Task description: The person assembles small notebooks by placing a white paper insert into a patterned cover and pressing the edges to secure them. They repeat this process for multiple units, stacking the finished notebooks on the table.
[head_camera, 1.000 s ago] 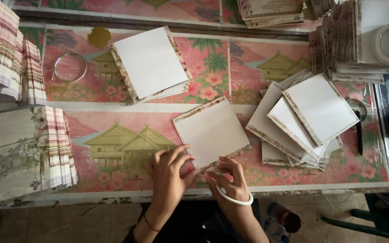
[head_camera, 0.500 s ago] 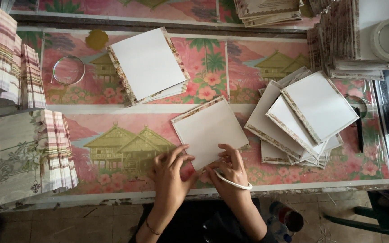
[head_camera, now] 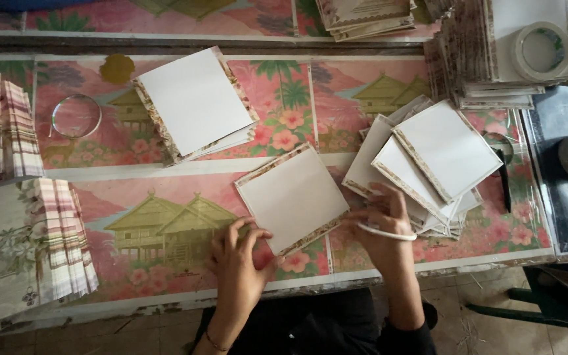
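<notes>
White card fills the middle of the view: a square sheet (head_camera: 292, 197) with a patterned edge lies tilted on the table (head_camera: 165, 197), and both hands work at it. The left hand (head_camera: 239, 260) rests open, fingers spread, its fingertips on the table at the sheet's lower-left corner. The right hand (head_camera: 381, 220), a pale bangle (head_camera: 387, 233) around its wrist, has its fingers curled at the sheet's right edge and against the lower cards of the fanned pile (head_camera: 428, 164) beside it; whether it actually pinches a card or only presses on one I cannot tell from this angle.

Further out, a second stack (head_camera: 195, 102) of the same white cards lies above the sheet, well apart from it. A clear ring (head_camera: 75, 116) sits near the left, and striped folded bundles (head_camera: 54, 236) lie at the table's left edge. A tall stack (head_camera: 494, 59) with a tape roll (head_camera: 542, 51) on top stands at the upper right.

As a judgement, the loose pile is the risk: it is splayed and overlapping, so a sideways drag of the right hand could shift several cards at once or push them towards the near edge. The sheet's near corner also lies close to that edge, and a nudge from the left hand could slide it off.
</notes>
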